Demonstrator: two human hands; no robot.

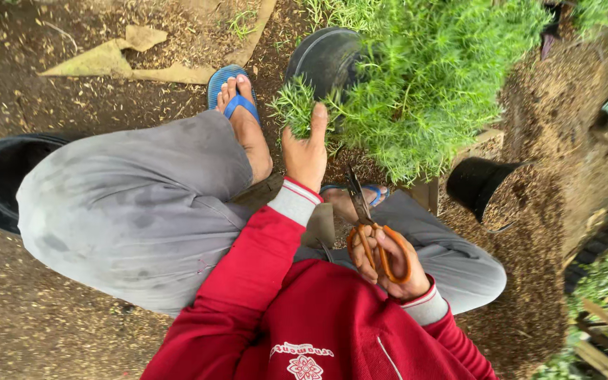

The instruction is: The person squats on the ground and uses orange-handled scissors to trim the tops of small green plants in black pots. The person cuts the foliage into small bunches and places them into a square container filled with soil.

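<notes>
Risk: the orange-handled steel scissors (371, 232) point at 12 o'clock toward the left hand (305, 151), so a snip made too close could nick its thumb or cut the wrong stems. Left hand is closed around a tuft of feathery green sprigs (295, 105) (pulled off the bushy green potted plant (431, 77)). Right hand (388, 264) grips the scissor loops, blades nearly closed. Sprigs sit at 11 o'clock from the scissors, near but apart.
</notes>
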